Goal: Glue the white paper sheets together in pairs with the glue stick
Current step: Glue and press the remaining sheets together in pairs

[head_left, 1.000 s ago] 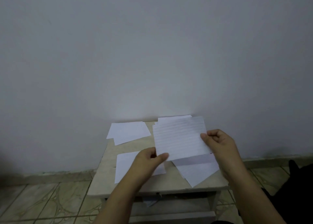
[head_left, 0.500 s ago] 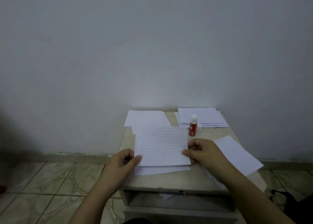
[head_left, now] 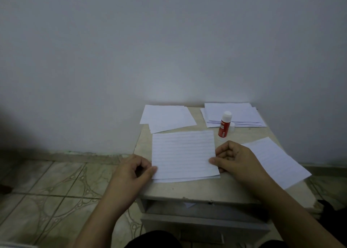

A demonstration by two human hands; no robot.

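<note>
A lined white sheet (head_left: pixel 183 153) lies on top of another white sheet (head_left: pixel 187 179) on the small table (head_left: pixel 206 190), the lower one peeking out along the near edge. My left hand (head_left: pixel 133 174) pinches the top sheet's near-left corner. My right hand (head_left: pixel 234 158) pinches its right edge. A red glue stick (head_left: pixel 224 124) with a white top stands upright just beyond the sheet's far-right corner, with its small white cap (head_left: pixel 232 126) beside it.
A loose pile of white sheets (head_left: pixel 167 119) lies at the table's back left and a stack of sheets (head_left: pixel 236 115) at the back right. One sheet (head_left: pixel 276 159) overhangs the table's right edge. A grey wall stands directly behind; tiled floor spreads to the left.
The lined sheet came down from mid-air onto the sheet on the table, with both hands still on its edges. The view swung, bringing the glue stick into sight.
</note>
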